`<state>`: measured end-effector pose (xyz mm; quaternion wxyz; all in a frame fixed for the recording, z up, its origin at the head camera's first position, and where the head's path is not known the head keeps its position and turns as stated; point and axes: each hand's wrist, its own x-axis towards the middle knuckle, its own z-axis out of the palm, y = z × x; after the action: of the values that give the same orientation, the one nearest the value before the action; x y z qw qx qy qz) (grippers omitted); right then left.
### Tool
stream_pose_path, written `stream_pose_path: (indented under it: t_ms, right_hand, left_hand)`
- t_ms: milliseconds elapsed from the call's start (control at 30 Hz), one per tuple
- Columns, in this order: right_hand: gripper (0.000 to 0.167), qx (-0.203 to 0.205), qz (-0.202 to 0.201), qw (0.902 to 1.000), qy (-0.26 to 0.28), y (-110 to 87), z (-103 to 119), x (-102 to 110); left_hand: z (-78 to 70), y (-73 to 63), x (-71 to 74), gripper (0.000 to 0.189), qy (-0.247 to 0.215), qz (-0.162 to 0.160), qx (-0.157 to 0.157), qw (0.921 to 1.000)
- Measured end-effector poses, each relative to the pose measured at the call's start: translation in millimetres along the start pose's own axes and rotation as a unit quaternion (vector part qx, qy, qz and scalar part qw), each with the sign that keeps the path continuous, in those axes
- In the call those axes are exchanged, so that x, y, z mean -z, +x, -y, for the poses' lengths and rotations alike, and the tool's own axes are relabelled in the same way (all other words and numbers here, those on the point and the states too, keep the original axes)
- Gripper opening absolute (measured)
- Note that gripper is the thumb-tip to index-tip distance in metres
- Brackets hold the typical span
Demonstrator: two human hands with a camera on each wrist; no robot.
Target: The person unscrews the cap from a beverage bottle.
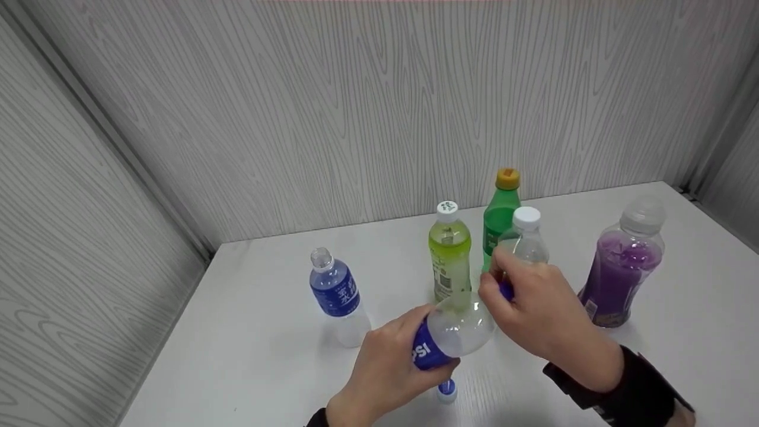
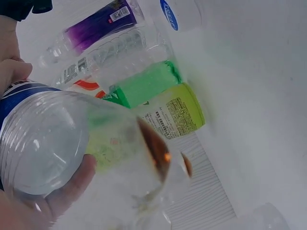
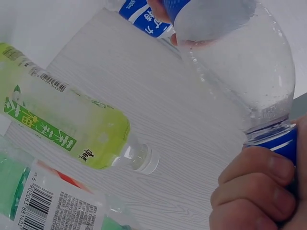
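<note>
My left hand (image 1: 394,362) grips a clear plastic Pepsi bottle (image 1: 462,329) round its blue label, the bottle tilted with its neck to the right. My right hand (image 1: 536,302) pinches the blue bottle cap (image 3: 278,143) at that neck, fingers curled. The cap sits on the neck; how tightly, I cannot tell. Below the bottle, a small white-and-blue cap (image 1: 446,391) lies on the table. To the left stands a blue-labelled water bottle (image 1: 337,290) with its mouth uncovered.
Behind the hands stand a yellow-green tea bottle (image 1: 449,261), a green bottle (image 1: 502,216) with a yellow cap and a clear bottle (image 1: 526,228) with a white cap. A purple-filled bottle (image 1: 622,273) stands right on the white table (image 1: 255,344). Panels (image 1: 356,107) rise behind.
</note>
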<state>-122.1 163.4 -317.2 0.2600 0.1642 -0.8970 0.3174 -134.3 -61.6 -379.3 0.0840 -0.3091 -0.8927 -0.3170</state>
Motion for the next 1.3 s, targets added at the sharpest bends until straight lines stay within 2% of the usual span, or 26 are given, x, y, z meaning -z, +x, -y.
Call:
stream_pose_path:
  t_ms: [100,200,400,467,567,700,833,933,1067,1200,1300]
  right_hand:
    - [0.019,0.043,-0.021,0.9988,0.008,0.0,-1.8,-1.7]
    - [0.02,0.104,-0.043,0.9937,0.01,0.3,-5.6,-2.9]
    - [0.018,0.251,-0.068,0.9654,0.017,2.5,-16.0,-1.6]
    - [0.016,0.281,-0.068,0.9572,0.019,3.1,-18.1,-0.2]
    - [0.015,0.296,-0.065,0.9528,0.02,3.3,-18.8,1.8]
    - [0.014,0.288,-0.058,0.9558,0.021,3.2,-19.0,2.8]
    - [0.01,0.253,-0.051,0.9655,0.037,2.6,-19.8,4.5]
    - [0.016,0.201,-0.047,0.9772,0.048,0.9,-18.1,7.8]
    - [0.013,0.138,-0.038,0.9889,0.041,0.0,-13.8,11.0]
    - [0.016,0.072,-0.001,0.997,0.029,0.7,-9.6,10.8]
    - [0.023,0.029,0.027,0.999,0.019,1.3,-7.3,9.3]
  left_hand:
    - [2.7,0.9,1.8,0.066,-0.036,0.026,0.008,0.999]
    - [6.1,1.4,4.6,0.065,-0.07,0.054,0.012,0.996]
    - [10.2,1.5,10.2,0.061,-0.152,0.111,0.014,0.982]
    - [10.3,1.7,11.0,0.06,-0.169,0.123,0.015,0.9778]
    - [10.5,1.8,10.6,0.06,-0.175,0.127,0.013,0.9763]
    - [9.8,1.4,10.3,0.062,-0.164,0.123,0.02,0.9785]
    - [8.6,0.3,10.9,0.065,-0.144,0.105,0.034,0.9835]
    - [7.3,0.2,9.9,0.065,-0.122,0.078,0.034,0.9889]
    - [4.8,1.0,6.3,0.065,-0.089,0.043,0.031,0.9946]
    - [2.7,1.0,2.8,0.067,-0.063,0.02,0.036,0.9972]
    - [1.4,0.7,0.7,0.068,-0.043,0.006,0.032,0.9985]
